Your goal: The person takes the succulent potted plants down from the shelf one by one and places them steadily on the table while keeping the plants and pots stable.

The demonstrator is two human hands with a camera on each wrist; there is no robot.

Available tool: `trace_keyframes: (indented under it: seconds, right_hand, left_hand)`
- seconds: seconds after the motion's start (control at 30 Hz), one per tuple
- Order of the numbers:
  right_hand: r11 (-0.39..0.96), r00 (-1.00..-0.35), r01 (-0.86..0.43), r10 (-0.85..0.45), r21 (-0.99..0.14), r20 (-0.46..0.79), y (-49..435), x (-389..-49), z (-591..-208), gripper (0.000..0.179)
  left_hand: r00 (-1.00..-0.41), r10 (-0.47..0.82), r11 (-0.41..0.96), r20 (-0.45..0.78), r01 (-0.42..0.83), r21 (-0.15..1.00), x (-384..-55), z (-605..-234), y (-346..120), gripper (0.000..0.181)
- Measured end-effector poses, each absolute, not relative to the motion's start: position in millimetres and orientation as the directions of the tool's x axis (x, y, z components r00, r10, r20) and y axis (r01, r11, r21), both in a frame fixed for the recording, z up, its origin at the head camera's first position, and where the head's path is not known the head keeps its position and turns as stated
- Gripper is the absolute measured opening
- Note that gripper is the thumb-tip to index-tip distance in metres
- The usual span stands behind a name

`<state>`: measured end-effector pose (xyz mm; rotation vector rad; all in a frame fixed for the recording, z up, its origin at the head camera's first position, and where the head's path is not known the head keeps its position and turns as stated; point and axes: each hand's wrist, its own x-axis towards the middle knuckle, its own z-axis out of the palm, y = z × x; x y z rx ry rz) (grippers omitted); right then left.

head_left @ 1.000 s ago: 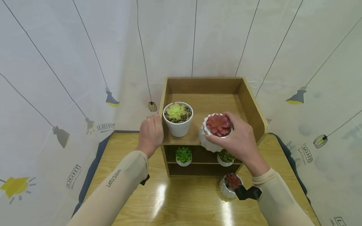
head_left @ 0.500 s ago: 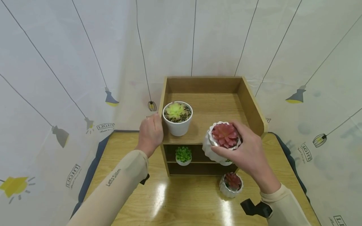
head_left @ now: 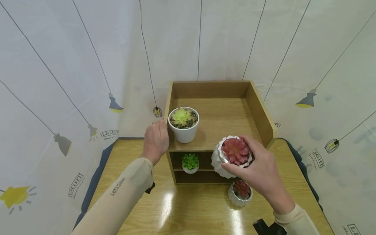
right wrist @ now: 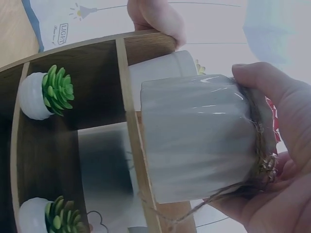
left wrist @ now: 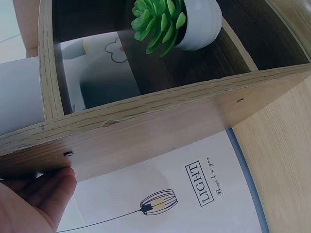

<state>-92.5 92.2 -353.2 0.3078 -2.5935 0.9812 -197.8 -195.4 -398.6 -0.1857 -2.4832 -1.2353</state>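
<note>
My right hand [head_left: 260,168] grips a white ribbed pot [head_left: 218,163] with a red succulent [head_left: 235,150], in front of the shelf's upper right. Twine [right wrist: 260,131] circles this pot's rim, and a loose end hangs down in the right wrist view. My left hand [head_left: 156,140] holds the left side panel of a small wooden shelf [head_left: 223,112]. Its fingers lie along the panel's outer face [left wrist: 146,141] in the left wrist view. A smooth white pot with a yellow-green succulent [head_left: 181,117] stands on the top board beside that hand.
A small green succulent [head_left: 190,162] sits on the middle level at left; another green succulent [right wrist: 63,216] shows in the right wrist view. A second red succulent in a white pot [head_left: 238,199] stands on the wooden table [head_left: 188,212] before the shelf. Lamp-patterned sheeting [head_left: 223,39] surrounds the table.
My right hand has brought the red succulent's pot forward and slightly right, off the top board's area. It now hides the right green succulent in the head view. My left hand stays put.
</note>
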Motion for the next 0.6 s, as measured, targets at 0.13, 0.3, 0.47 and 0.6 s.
trace_keyframes:
  seconds: [0.13, 0.3, 0.47, 0.6]
  right_hand:
    - [0.734, -0.907, -0.33, -0.073, -0.593, 0.414, 92.5, -88.9, -359.9, 0.074]
    - [0.739, -0.905, -0.328, -0.067, -0.588, 0.42, 92.9, -85.0, -367.1, 0.074]
    - [0.751, -0.899, -0.329, -0.063, -0.573, 0.434, 93.8, -82.3, -375.1, 0.075]
    - [0.756, -0.895, -0.329, -0.06, -0.565, 0.441, 94.2, -80.5, -381.8, 0.076]
  left_hand:
    - [-0.925, -0.045, 0.612, 0.378, 0.274, 0.742, -197.6, -398.8, -195.6, 0.047]
    - [-0.922, -0.048, 0.619, 0.384, 0.274, 0.736, -197.1, -398.4, -195.9, 0.046]
    - [-0.923, -0.05, 0.614, 0.381, 0.272, 0.741, -196.9, -397.5, -195.6, 0.047]
    - [-0.928, -0.047, 0.606, 0.369, 0.267, 0.749, -196.8, -397.7, -195.1, 0.048]
